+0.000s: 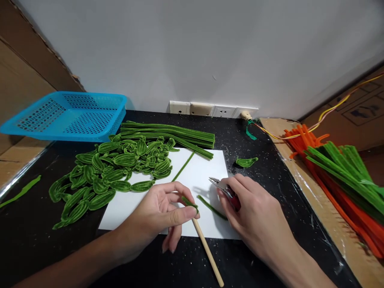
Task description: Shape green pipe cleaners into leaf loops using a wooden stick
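Observation:
Between thumb and index finger, my left hand (162,210) pinches a short green pipe cleaner piece (189,202) above a white sheet of paper (210,166). A wooden stick (208,254) runs out from under those fingertips toward me; whether they touch it I cannot tell. My right hand (256,206) is wrapped around cutting pliers (222,186) with a red grip, jaws pointing left. On the paper between both hands lies a loose green pipe cleaner length (211,207). Another thin green stem (183,166) lies farther back. Left of the paper and over its edge spreads a pile of green pipe cleaner leaves (124,161).
A bundle of long green pipe cleaners (168,133) lies behind the paper. A blue basket (90,120) stands back left, a single leaf (246,162) back right. Orange (339,196) and green strips (345,164) rest on cardboard at right. A yellow cord (324,114) leads from the wall sockets (202,109).

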The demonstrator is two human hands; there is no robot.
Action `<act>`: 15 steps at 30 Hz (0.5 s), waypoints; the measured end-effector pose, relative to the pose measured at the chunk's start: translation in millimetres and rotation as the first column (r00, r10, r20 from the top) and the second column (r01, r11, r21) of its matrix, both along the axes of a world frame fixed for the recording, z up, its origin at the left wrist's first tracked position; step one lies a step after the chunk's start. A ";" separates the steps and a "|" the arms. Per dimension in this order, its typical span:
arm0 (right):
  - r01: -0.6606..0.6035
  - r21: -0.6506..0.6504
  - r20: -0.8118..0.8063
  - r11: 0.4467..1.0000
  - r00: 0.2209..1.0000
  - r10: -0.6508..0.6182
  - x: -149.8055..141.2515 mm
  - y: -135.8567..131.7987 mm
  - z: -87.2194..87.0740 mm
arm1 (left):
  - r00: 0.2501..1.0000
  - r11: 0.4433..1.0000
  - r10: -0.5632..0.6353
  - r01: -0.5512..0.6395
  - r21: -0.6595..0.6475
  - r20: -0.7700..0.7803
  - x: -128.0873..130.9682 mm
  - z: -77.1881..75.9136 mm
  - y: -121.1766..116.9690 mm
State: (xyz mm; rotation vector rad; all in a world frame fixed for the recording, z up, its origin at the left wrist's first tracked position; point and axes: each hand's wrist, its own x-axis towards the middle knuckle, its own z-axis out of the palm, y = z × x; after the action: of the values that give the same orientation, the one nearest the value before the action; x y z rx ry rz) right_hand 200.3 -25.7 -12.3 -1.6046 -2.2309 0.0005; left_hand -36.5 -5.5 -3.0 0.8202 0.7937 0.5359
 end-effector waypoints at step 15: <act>-0.108 0.018 -0.073 0.994 0.991 0.109 2.0 12.9 -14.4 | 0.998 0.996 0.064 -0.064 0.059 0.014 -0.4 -0.1 -2.8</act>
State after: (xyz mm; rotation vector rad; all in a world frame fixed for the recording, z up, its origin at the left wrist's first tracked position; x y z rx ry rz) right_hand 202.2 -12.8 -26.7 -1.4501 -2.2534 0.0728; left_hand -36.9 -8.3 -3.1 0.8479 0.7978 0.6235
